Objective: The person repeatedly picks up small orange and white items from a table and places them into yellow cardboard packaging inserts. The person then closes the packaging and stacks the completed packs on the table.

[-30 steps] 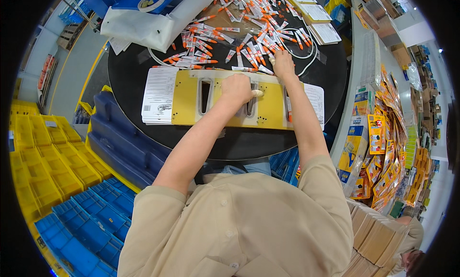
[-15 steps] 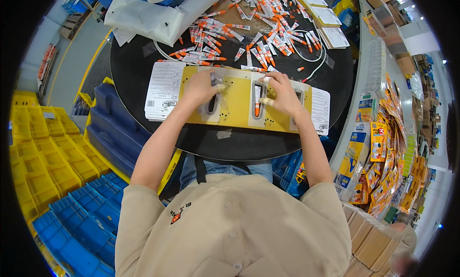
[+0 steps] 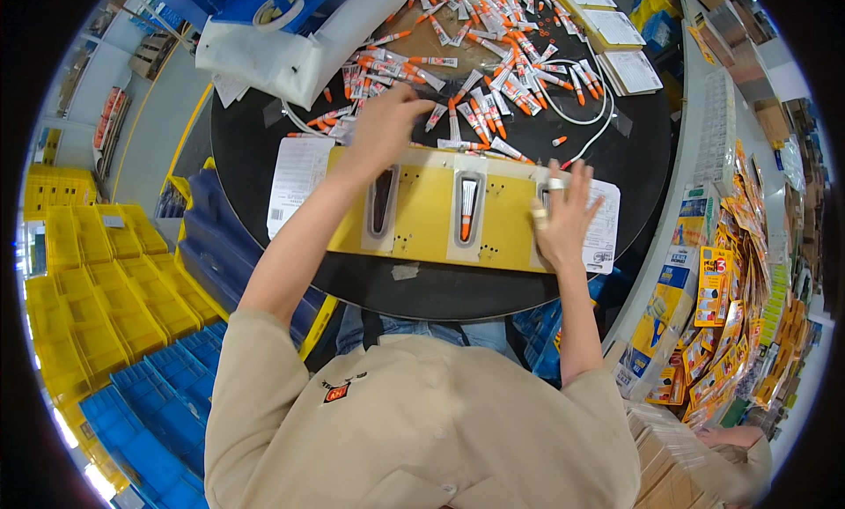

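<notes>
A yellow board (image 3: pixel 422 232) with three clear pockets lies on the round black table (image 3: pixel 458 289). The middle pocket holds a small tube with an orange cap (image 3: pixel 466 208); the left pocket (image 3: pixel 381 205) looks dark and empty. My left hand (image 3: pixel 387 121) reaches past the board's far edge into a heap of small orange-capped tubes (image 3: pixel 480 77), fingers bent down over them; what it grips is hidden. My right hand (image 3: pixel 562 211) lies flat with spread fingers over the right pocket.
White printed sheets (image 3: pixel 297 179) lie under both board ends. A white bag (image 3: pixel 290 55), a white cable (image 3: pixel 590 113) and stacked cards (image 3: pixel 629 69) sit at the table's far side. Yellow and blue bins (image 3: pixel 97 306) fill the left; packaged cards (image 3: pixel 722 289) pile up right.
My left hand has left the board's left pocket and reached forward into the tube heap. My right hand has slid from the middle pocket to the right one.
</notes>
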Demonstrator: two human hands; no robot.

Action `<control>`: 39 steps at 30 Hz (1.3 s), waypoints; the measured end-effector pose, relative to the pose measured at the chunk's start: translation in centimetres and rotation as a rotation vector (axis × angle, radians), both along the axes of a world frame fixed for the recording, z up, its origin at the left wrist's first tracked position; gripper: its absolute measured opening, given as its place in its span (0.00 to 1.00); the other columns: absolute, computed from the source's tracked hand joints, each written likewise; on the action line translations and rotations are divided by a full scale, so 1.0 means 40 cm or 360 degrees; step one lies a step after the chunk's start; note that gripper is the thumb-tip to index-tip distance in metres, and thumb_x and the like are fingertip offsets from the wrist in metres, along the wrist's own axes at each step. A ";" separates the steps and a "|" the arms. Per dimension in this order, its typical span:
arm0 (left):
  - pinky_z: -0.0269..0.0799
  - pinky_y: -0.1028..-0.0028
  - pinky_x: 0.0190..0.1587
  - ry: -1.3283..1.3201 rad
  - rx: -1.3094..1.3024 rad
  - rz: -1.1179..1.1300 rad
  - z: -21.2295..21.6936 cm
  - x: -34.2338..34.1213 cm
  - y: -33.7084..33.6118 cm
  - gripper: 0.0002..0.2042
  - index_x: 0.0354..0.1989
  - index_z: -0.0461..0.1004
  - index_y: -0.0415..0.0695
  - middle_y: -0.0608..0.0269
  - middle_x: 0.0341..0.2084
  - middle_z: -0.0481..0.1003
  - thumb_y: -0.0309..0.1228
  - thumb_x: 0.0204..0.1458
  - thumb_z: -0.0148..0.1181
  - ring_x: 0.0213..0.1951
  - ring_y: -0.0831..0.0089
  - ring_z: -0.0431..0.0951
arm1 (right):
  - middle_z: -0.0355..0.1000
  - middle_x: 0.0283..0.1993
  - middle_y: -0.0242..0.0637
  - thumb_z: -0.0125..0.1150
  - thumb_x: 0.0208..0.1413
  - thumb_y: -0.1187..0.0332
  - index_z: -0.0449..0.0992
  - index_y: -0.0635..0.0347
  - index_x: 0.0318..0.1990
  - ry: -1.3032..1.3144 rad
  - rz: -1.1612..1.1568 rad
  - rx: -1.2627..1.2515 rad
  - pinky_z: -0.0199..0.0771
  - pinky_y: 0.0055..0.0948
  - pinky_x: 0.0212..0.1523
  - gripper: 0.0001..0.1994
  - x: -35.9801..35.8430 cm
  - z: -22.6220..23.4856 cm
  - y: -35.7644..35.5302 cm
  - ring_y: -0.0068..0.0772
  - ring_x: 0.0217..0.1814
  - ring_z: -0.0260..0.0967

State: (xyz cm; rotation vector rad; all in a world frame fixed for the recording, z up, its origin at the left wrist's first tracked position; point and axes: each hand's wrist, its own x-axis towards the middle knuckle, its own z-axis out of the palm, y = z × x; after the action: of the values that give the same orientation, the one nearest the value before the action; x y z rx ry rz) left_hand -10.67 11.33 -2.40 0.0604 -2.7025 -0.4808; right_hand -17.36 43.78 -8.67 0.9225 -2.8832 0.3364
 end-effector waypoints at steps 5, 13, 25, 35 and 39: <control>0.70 0.62 0.39 -0.0278 -0.0661 -0.0311 -0.092 -0.168 0.052 0.09 0.35 0.77 0.48 0.60 0.35 0.71 0.24 0.45 0.56 0.39 0.61 0.76 | 0.36 0.72 0.55 0.49 0.55 0.39 0.50 0.54 0.69 0.0003 -0.0990 -0.0025 0.33 0.70 0.64 0.40 -0.101 -0.031 0.198 0.55 0.76 0.27; 0.71 0.60 0.36 -0.0555 0.0252 0.0369 0.072 0.075 -0.001 0.11 0.37 0.72 0.46 0.54 0.26 0.77 0.34 0.47 0.61 0.33 0.54 0.78 | 0.50 0.71 0.41 0.48 0.60 0.48 0.62 0.48 0.64 -0.0165 -0.0947 -0.0177 0.35 0.66 0.66 0.27 -0.093 -0.142 0.280 0.46 0.75 0.37; 0.72 0.62 0.42 -0.0435 0.0257 0.0792 -0.019 0.356 -0.128 0.29 0.46 0.72 0.40 0.49 0.36 0.76 0.50 0.41 0.67 0.38 0.55 0.78 | 0.72 0.33 0.52 0.60 0.55 0.58 0.77 0.61 0.44 0.0347 -0.1021 -0.0621 0.67 0.40 0.39 0.16 0.023 0.177 0.199 0.48 0.36 0.68; 0.73 0.60 0.36 -0.0591 -0.0281 0.0931 0.201 0.434 -0.242 0.14 0.34 0.72 0.39 0.48 0.28 0.77 0.35 0.44 0.65 0.35 0.52 0.78 | 0.72 0.37 0.58 0.53 0.60 0.66 0.69 0.70 0.43 -0.0448 -0.0420 -0.1170 0.69 0.42 0.40 0.13 0.242 0.058 -0.199 0.57 0.38 0.71; 0.72 0.65 0.33 -0.0514 0.0546 0.0626 0.233 0.471 -0.158 0.15 0.35 0.73 0.37 0.49 0.24 0.76 0.33 0.43 0.66 0.29 0.61 0.79 | 0.71 0.46 0.57 0.53 0.60 0.68 0.66 0.68 0.53 -0.0422 -0.0487 -0.1309 0.67 0.37 0.50 0.17 0.240 0.040 -0.218 0.51 0.49 0.70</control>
State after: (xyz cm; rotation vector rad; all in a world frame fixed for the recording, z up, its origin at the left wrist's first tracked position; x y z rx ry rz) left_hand 8.17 5.00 6.92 0.8090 -2.7726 -0.8613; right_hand -7.78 35.05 -7.06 0.2989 -2.5905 1.5333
